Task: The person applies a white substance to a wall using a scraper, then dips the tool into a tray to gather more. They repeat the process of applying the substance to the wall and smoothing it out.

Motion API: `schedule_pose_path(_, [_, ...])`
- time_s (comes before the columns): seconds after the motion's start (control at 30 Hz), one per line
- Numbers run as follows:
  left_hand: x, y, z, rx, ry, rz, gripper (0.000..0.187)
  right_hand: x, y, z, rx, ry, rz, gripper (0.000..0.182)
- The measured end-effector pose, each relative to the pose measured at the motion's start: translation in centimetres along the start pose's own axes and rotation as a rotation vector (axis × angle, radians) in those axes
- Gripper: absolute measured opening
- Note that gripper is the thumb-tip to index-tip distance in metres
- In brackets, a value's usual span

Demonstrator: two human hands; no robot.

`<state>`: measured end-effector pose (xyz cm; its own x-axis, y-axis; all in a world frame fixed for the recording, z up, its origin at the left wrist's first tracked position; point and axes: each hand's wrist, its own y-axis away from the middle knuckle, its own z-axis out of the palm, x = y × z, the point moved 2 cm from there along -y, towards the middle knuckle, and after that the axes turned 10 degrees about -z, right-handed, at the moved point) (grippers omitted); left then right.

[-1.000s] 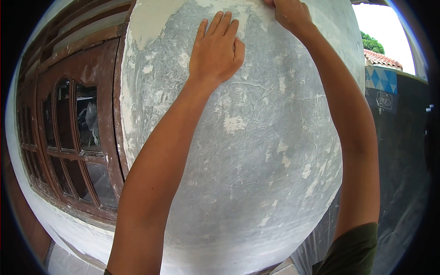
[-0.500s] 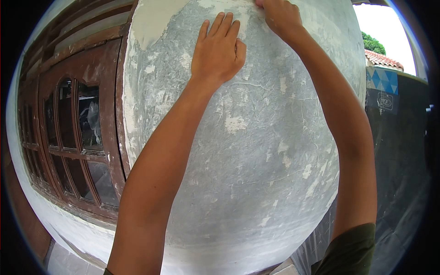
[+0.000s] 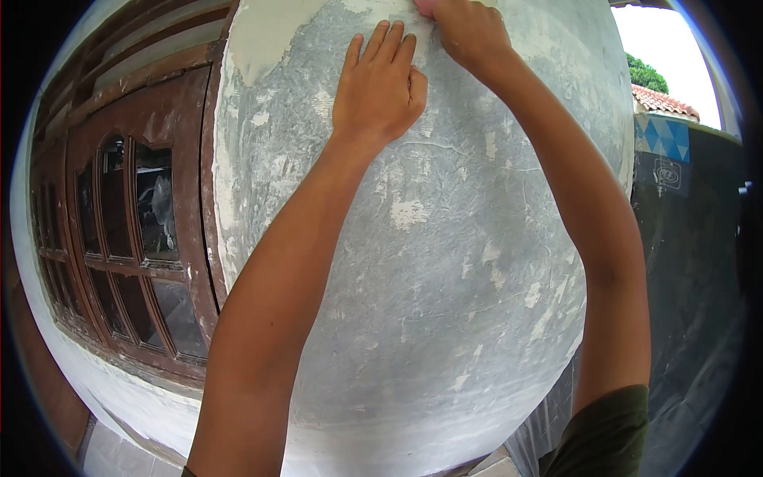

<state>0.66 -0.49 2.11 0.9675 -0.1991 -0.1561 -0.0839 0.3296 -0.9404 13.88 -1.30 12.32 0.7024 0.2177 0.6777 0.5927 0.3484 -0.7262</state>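
My left hand (image 3: 377, 87) lies flat against the grey wall (image 3: 445, 262), fingers stretched upward and thumb to the right. Higher up and to the right, my right hand (image 3: 470, 32) is closed around a small pink object (image 3: 424, 7) at the top edge of the view. Most of that object is cut off or hidden, so its kind does not show. Pale filler patches (image 3: 274, 36) cover the upper part of the wall, and smaller whitish spots are scattered lower down.
To the left is a brown wooden window (image 3: 183, 175) with glass panes and a slatted vent above. Dark sheeting (image 3: 691, 262) hangs at the right, bearing a blue-and-white patterned strip (image 3: 664, 139). A tiled roof (image 3: 664, 102) and a tree (image 3: 645, 75) show beyond.
My right hand has moved a little to the left along the top of the wall, and more of the pink object shows. My left hand has stayed in place.
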Motion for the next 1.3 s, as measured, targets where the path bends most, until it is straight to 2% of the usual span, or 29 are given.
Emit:
schedule_pose_path(0.07, [0.1, -0.2, 0.0, 0.004, 0.0, 0.001, 0.047, -3.1, 0.8, -1.8, -0.052, -0.002, -0.008, 0.021])
schedule_pose_path(0.13, [0.1, -0.2, 0.0, 0.005, -0.001, -0.003, 0.047, -2.7, 0.1, -1.6, 0.002, -0.034, 0.029, 0.033])
schedule_pose_path(0.2, [0.1, -0.1, 0.0, 0.008, -0.001, -0.002, 0.047, -0.6, -1.0, -2.7, 0.141, -0.067, 0.145, 0.043])
schedule_pose_path(0.23, [0.0, -0.1, 0.1, 0.01, -0.006, -0.002, 0.047, 0.6, -1.6, -3.3, 0.06, -0.037, 0.267, 0.044])
schedule_pose_path(0.37, [-0.1, 0.0, 0.1, 0.019, -0.001, 0.003, 0.046, 6.0, -0.6, -1.1, 0.135, 0.061, 0.295, 0.036])
schedule_pose_path(0.4, [0.0, 0.0, 0.1, 0.014, 0.001, 0.002, 0.046, 6.2, 0.1, -0.8, 0.035, 0.047, 0.224, 0.031])
schedule_pose_path(0.43, [0.0, 0.0, 0.1, 0.011, 0.003, -0.001, 0.046, 6.3, 0.7, -0.3, -0.064, 0.034, 0.15, 0.028])
schedule_pose_path(0.47, [0.0, 0.0, 0.0, 0.01, 0.005, 0.0, 0.046, 5.6, 1.4, 0.0, -0.066, 0.035, 0.152, 0.028])
schedule_pose_path(0.53, [0.1, 0.0, 0.0, 0.01, 0.002, 0.0, 0.046, 3.0, 2.9, -0.2, -0.125, 0.181, 0.067, 0.014])
schedule_pose_path(0.57, [0.1, -0.1, -0.1, 0.014, 0.004, -0.002, 0.046, 1.4, 3.2, -0.8, -0.091, 0.17, 0.045, 0.013])
schedule_pose_path(0.63, [0.2, -0.2, -0.1, 0.013, -0.018, 0.006, 0.046, -0.7, 3.3, -2.1, 0.04, 0.088, -0.028, 0.011])
schedule_pose_path(0.67, [0.2, -0.1, 0.0, 0.01, -0.014, 0.005, 0.046, 0.4, 2.7, -1.8, 0.036, 0.088, -0.026, 0.011])
schedule_pose_path(0.73, [0.1, -0.1, 0.0, 0.014, 0.002, 0.001, 0.046, 3.7, 0.8, -0.6, -0.005, 0.072, 0.2, 0.026])
schedule_pose_path(0.83, [0.0, 0.0, 0.1, 0.021, 0.005, 0.002, 0.046, 5.4, 0.0, -0.5, 0.014, 0.137, 0.187, 0.026])
schedule_pose_path(0.9, [-0.1, 0.0, 0.2, 0.017, 0.004, 0.005, 0.046, 5.4, 0.2, 0.1, -0.082, 0.136, 0.157, 0.03])
schedule_pose_path(0.93, [-0.1, -0.1, 0.2, 0.016, 0.005, 0.003, 0.047, 5.0, 0.8, 0.6, -0.082, 0.136, 0.156, 0.03])
schedule_pose_path(1.0, [0.0, 0.0, 0.1, 0.01, 0.004, 0.001, 0.047, 2.2, 2.4, 0.5, -0.052, 0.199, 0.022, 0.012])
schedule_pose_path(1.07, [0.0, -0.1, 0.0, 0.008, 0.003, 0.0, 0.047, 0.5, 2.3, 0.1, -0.035, 0.175, 0.018, 0.012])
schedule_pose_path(1.13, [0.1, -0.1, 0.0, 0.019, -0.019, 0.001, 0.047, 0.9, 1.3, -0.7, 0.025, -0.029, 0.108, 0.027])
schedule_pose_path(1.3, [0.0, 0.0, 0.1, 0.012, -0.003, -0.003, 0.047, 3.9, -1.4, -2.0, 0.149, 0.047, 0.174, 0.022])
